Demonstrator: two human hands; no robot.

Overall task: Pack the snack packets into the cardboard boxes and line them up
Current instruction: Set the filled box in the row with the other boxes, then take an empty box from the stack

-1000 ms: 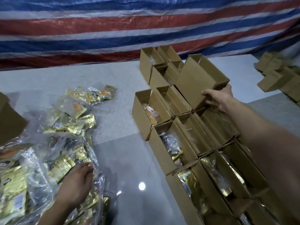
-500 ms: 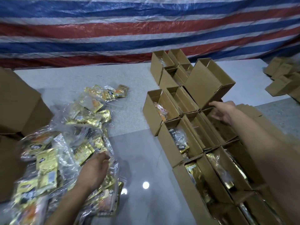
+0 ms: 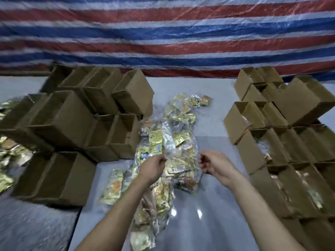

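Open cardboard boxes [image 3: 252, 154] in rows at right, gold packets [image 3: 315, 198] inside several; stacked boxes [image 3: 72, 120] at left, contents hidden. Between them, heaped snack packets [image 3: 179, 140]. Pinching the heap's clear wrap [image 3: 167, 143] with left hand [image 3: 152, 168]; right hand [image 3: 216, 165] curled beside, grip unclear.

Gold snack packets [image 3: 174, 142] lie heaped on a grey surface [image 3: 208, 214] between the left boxes [image 3: 72, 124] and the right boxes [image 3: 253, 120], all of them open cardboard. The left hand [image 3: 153, 168] pinches a packet's clear wrapping. The right hand [image 3: 215, 164] is just beside the heap, fingers curled; its grip is unclear. A striped tarp [image 3: 163, 33] hangs behind.
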